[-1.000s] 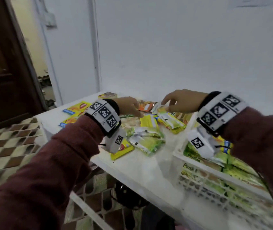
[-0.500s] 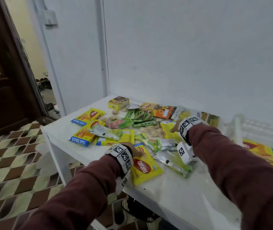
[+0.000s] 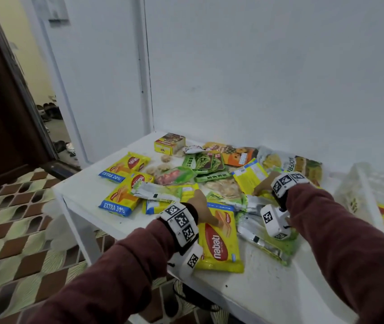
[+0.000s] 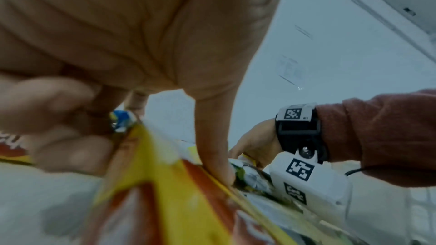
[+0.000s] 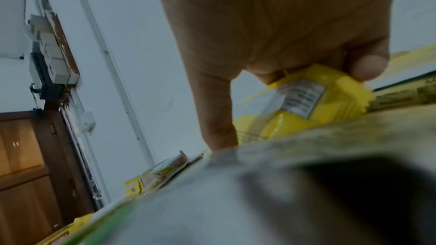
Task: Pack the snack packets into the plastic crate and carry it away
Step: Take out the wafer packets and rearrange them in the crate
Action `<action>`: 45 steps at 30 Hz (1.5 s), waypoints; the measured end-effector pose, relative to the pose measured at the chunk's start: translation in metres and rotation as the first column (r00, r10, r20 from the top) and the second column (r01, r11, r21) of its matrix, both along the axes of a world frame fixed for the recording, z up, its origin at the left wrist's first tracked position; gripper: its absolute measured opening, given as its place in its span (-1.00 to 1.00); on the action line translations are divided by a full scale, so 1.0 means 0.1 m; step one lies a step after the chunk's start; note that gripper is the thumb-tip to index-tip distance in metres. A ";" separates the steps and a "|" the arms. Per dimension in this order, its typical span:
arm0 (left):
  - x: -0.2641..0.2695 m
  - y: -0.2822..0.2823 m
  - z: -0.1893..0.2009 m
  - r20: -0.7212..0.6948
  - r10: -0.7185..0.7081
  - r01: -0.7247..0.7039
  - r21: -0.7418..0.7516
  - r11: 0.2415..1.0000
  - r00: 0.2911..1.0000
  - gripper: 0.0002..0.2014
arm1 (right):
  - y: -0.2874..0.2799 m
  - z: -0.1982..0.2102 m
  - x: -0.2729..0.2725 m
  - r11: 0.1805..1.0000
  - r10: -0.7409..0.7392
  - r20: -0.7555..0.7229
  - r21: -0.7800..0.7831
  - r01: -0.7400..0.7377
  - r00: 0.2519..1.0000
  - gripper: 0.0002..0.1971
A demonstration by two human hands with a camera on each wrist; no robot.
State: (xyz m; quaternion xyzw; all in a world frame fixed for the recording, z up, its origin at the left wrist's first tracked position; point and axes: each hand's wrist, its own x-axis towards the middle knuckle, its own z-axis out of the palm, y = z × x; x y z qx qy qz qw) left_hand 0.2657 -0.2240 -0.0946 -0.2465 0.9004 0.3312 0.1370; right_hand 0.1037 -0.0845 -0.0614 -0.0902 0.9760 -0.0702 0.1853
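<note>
Yellow foil is under both my hands now: a second ago they hovered over the far side of the pile, and since then I have brought them down to its near edge. My left hand (image 3: 201, 210) sits on the far end of the nabati wafer packet (image 3: 220, 242), which lies at the front of the white table (image 3: 268, 291); the left wrist view shows the thumb planted on the wrapper and the fingers curling round its edge, so I read that as a grasp just forming. My right hand (image 3: 262, 185), right of the nabati packet, has its fingers curled over a plain yellow packet (image 3: 250, 177) with the thumb pressed down beside it. Silver and green sachets (image 3: 260, 235) lie between the two. The plastic crate (image 3: 359, 183) stands well to the right of the nabati packet, partly out of view. I judge both packets ready to lift and swing right, though most of the pile remains behind them
</note>
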 end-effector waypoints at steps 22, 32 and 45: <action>0.77 -1.82 0.26 -0.300 0.601 -0.502 0.348 0.792 0.741 -0.69 | -1.03 0.36 0.61 0.782 0.606 0.072 -0.238 -0.577 0.792 -0.51; 0.57 -2.28 0.01 -0.010 0.512 -0.471 0.377 0.797 0.859 -0.73 | -1.62 -0.12 0.67 0.772 0.628 0.317 -0.143 -0.619 0.711 -0.12; 0.30 -2.17 -0.04 0.005 0.357 -0.307 0.521 0.796 0.934 -0.69 | -1.27 -0.21 0.50 0.867 0.498 0.310 -0.155 -0.474 0.810 -0.52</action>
